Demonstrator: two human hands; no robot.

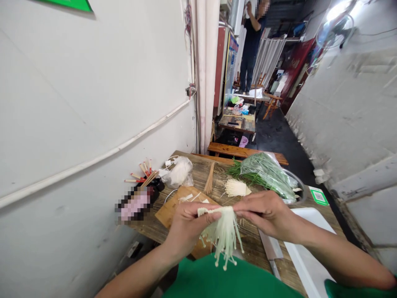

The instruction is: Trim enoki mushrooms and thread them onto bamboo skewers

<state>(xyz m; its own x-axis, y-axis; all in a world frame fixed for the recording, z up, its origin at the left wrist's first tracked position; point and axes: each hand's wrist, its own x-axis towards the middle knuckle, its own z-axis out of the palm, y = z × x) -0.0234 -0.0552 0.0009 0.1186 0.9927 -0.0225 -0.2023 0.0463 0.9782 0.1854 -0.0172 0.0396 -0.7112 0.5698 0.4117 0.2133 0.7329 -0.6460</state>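
Observation:
A thin bunch of enoki mushrooms (pixel 226 234) hangs between my hands, its cut root edge up and its caps dangling down. My left hand (pixel 187 223) pinches the root end between thumb and fingers. On the other side, my right hand (pixel 268 211) is closed at the bunch's right edge; whether a skewer is also in those fingers I cannot tell. Below lies a wooden cutting board (pixel 170 207) with mushroom scraps, partly hidden by my left hand. Just beyond my hands rests another clump of enoki (pixel 237 188), beside a bundle of bamboo skewers (pixel 210 178).
A cleaver (pixel 271 244) and a white tray (pixel 305 248) lie on the right. Bagged long green vegetables (pixel 263 171) sit behind my right hand. A white plastic bag (pixel 179 170) and red-wrapped sticks (pixel 145 169) stand near the wall. Farther back, a person (pixel 251 45) stands raised.

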